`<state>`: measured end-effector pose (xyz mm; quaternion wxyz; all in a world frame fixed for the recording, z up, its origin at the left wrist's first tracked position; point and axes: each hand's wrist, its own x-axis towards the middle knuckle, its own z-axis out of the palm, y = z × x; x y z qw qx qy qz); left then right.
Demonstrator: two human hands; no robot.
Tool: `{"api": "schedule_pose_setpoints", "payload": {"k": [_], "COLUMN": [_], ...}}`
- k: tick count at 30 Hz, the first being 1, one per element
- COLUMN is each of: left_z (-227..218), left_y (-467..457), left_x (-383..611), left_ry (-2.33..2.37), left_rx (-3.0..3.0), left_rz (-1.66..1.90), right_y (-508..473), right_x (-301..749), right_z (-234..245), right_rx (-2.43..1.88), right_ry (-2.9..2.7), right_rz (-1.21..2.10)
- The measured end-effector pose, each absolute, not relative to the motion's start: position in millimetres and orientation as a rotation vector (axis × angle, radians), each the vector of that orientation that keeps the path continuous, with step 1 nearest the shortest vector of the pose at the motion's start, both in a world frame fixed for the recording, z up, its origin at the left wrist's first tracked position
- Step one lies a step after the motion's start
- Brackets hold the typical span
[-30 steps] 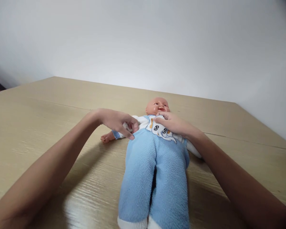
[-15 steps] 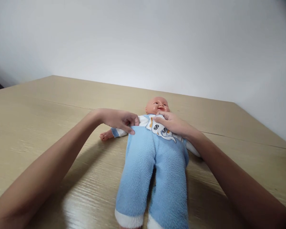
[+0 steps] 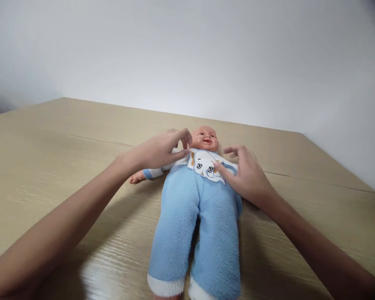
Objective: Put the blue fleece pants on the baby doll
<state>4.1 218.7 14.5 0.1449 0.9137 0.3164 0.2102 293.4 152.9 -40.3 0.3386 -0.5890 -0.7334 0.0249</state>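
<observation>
A baby doll (image 3: 205, 138) lies on its back with its head away from me, dressed in a white top and fuzzy blue overalls (image 3: 178, 212). A white elephant patch (image 3: 203, 163) with orange details covers the bib. My left hand (image 3: 162, 148) is at the doll's shoulder on the left, fingers bent and apart from the thumb, which is by the bib's edge. My right hand (image 3: 248, 173) hovers or rests at the other side of the chest, thumb near the patch and fingers spread. The doll's arm on the right is mostly hidden behind it.
The doll lies on a light wooden table (image 3: 81, 121) with a seam running across it. Behind the table's far edge stands a pale wall (image 3: 181, 54). One bare doll hand (image 3: 137, 177) sticks out to the left.
My left hand has moved up from the waist side to the doll's shoulder. My right hand has lifted off the bib and shifted right, uncovering the elephant patch.
</observation>
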Motion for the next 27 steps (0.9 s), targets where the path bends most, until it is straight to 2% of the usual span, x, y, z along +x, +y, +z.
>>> {"api": "schedule_pose_setpoints", "payload": {"k": [5,11,15,18,21,27], "left_z": [15,-7,-28,-37,-38,-35], "left_y": [199,203,210,212,212,211], "left_x": [54,131,147,143,140,140], "left_ry": [0.668,0.65,0.728,0.788,0.857,0.651], "left_rx": [2.674,2.849,2.933,2.897,2.866,2.759], "left_rz": [0.707,0.281,0.408,0.546,0.539,0.599], "right_y": [96,59,61,68,80,120], "right_x": [376,428,423,416,410,387], "right_z": [-77,-102,-100,-93,-80,-57], "right_rx": [-1.721,-1.761,-1.751,-1.728,-1.611,-1.307], "right_ry": [-1.936,-1.944,-1.838,-1.61,-1.401,-1.249], "right_rz": [0.01,0.124,0.237,0.478,0.669,0.706]}}
